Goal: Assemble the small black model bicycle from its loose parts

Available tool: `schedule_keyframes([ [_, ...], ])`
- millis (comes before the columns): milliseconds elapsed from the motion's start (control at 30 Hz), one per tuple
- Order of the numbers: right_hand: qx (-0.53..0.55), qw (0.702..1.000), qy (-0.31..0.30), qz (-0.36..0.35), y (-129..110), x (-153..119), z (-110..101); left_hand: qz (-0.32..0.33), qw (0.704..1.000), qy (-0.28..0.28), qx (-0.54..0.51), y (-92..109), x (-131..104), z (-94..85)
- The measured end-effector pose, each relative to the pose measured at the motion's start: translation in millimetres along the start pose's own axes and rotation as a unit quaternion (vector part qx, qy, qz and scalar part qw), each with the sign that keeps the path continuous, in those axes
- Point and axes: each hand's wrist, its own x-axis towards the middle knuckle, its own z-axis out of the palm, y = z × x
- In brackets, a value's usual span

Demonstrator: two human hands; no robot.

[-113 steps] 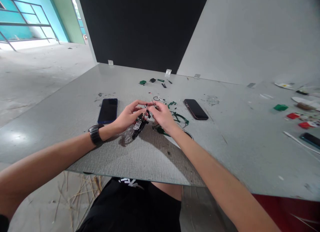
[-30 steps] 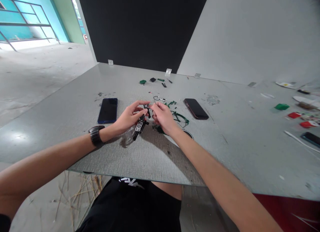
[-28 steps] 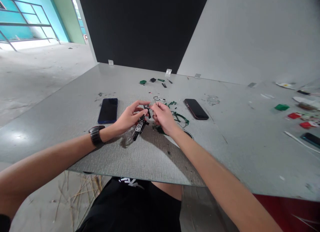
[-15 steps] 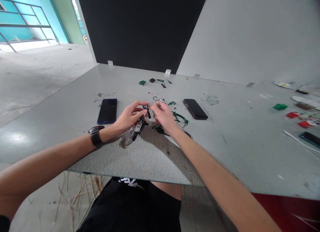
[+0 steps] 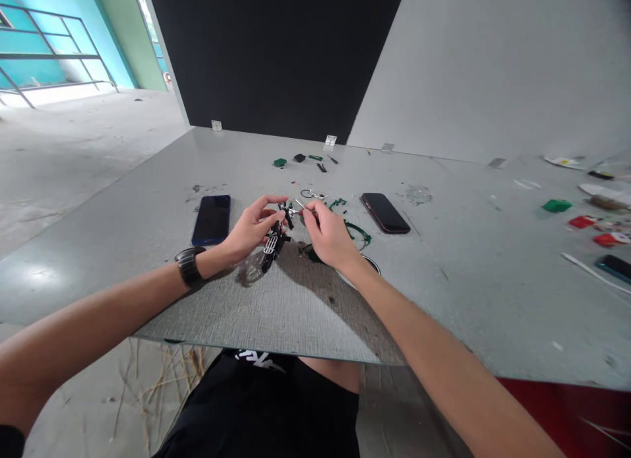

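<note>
My left hand (image 5: 251, 229) has its fingers closed around a small black model bicycle part (image 5: 272, 244) with a silver rack, tilted just over the table. Its upper end sits between thumb and fingers. My right hand (image 5: 329, 234) pinches a thin silver rod (image 5: 300, 203), whose tip points up and left toward the bicycle part, with a small gap between the hands. Under and beside my right hand lie a green curved bicycle part (image 5: 362, 233) and a wheel rim (image 5: 371, 265), both partly hidden. A small silver ring-shaped part (image 5: 306, 193) lies just beyond the fingers.
A blue-edged phone (image 5: 211, 219) lies left of my hands, a dark phone (image 5: 385, 213) to the right. Small green and black pieces (image 5: 300, 158) sit near the black upright panel (image 5: 276, 57). Red and white packets (image 5: 582, 221) and a green piece (image 5: 557, 206) are at far right.
My right hand has drawn slightly right, away from my left fingertips, and the thin silver rod now shows. My left hand has shifted a little left and down with the bicycle part.
</note>
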Motion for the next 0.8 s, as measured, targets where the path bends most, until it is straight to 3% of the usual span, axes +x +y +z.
schedule_keyframes([
  [233,-0.004,1.0,-0.014,-0.013,5.2,0.4,1.7,0.003,1.0,-0.003,0.002,-1.1,0.0,-0.5],
  [500,-0.128,0.988,-0.068,-0.045,-1.9,-5.1,-3.8,0.003,1.0,-0.004,0.005,1.2,-1.1,1.0],
  [800,-0.117,0.99,-0.071,-0.042,-2.2,-4.9,-2.0,0.003,1.0,-0.004,0.011,3.7,-1.2,2.1],
])
